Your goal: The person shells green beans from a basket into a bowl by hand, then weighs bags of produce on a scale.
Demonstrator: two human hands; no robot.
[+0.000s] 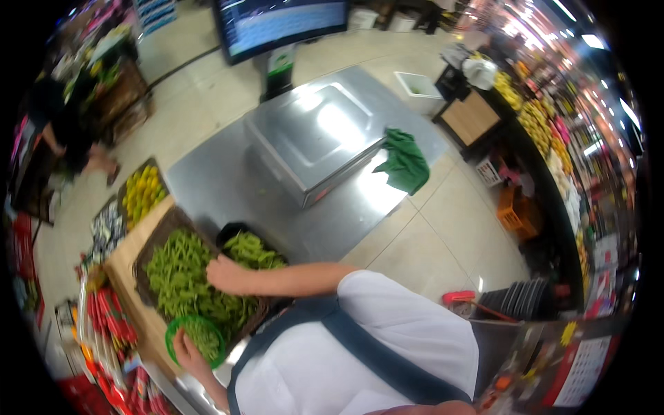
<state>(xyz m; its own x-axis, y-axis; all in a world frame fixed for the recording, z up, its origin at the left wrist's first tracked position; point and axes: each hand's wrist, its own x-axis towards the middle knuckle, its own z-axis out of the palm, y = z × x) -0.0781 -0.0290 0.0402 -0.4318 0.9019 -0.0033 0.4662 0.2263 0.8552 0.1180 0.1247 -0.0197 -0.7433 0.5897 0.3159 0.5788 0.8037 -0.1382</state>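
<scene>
A shallow dark crate (142, 259) lies in front of me, heaped with green bean pods (179, 270). My right hand (226, 276) is over the crate's far right side with its fingers curled down; what they hold is hidden. Just beyond it, a black container (228, 230) holds more green pods (251, 249). At the near left corner of the crate sits a round green plastic basket (171, 334) with paler green pieces (203, 337) inside. My left hand (188, 351) is at the basket's near side, fingers raised over its rim. Whether it grips anything is unclear.
A steel table (218, 166) bears a large metal box (311, 140) and a green cloth (407, 161). Left of the crate runs a wooden ledge (124, 264), with yellow-orange fruit (142, 189) and red packages (106, 311) beside it. A person (67, 129) is at far left.
</scene>
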